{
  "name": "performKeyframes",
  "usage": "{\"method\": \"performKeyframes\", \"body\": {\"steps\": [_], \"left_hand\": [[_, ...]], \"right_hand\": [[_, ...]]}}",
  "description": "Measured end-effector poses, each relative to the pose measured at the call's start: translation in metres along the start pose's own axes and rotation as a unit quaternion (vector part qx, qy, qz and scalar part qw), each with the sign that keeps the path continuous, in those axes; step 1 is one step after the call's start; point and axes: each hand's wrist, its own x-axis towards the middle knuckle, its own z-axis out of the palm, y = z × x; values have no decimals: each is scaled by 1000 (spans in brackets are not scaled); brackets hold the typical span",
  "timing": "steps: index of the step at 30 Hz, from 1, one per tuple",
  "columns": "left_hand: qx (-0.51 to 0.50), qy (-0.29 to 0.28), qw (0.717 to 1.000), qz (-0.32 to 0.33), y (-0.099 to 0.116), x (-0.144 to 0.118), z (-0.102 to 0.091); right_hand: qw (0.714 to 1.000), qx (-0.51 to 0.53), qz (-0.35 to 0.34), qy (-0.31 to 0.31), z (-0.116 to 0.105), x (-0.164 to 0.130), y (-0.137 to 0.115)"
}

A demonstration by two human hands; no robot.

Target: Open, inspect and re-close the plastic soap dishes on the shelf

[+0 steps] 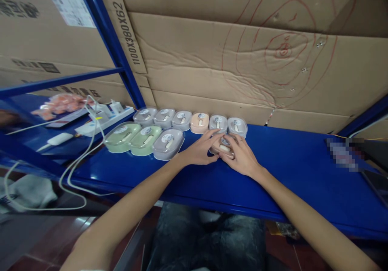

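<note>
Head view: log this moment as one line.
left hand on peach case | right hand on peach case | blue shelf

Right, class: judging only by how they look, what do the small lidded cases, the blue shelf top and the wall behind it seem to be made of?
Small lidded cases: probably plastic, with pastel bodies under clear, glossy lids that catch the light.
Blue shelf top: likely painted metal, smooth, showing soft reflections.
Wall behind: corrugated cardboard, matte brown, creased, with red pen lines.
Both hands, left hand and right hand, cover one case.
</note>
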Motion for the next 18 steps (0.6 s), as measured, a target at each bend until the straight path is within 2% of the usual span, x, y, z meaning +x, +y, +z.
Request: {"method": "performKeyframes", "body": {"steps": [5,8,11,13,18], "left_hand": [[97,18,994,39,30,-2,-7],[177,17,984,3,49,-8,1],[235,27,971,-44,59,-17,12],[254,37,965,-53,62,-23,15],[265,52,962,-38,66,-43,3]], "right_hand": [[993,94,64,42,4,0,5],[983,140,99,61,5,1,4],[976,192,102,34,2,3,-3],[968,229,101,13,-1,5,-7],[962,260,75,-23,-3,6,-13]]}}
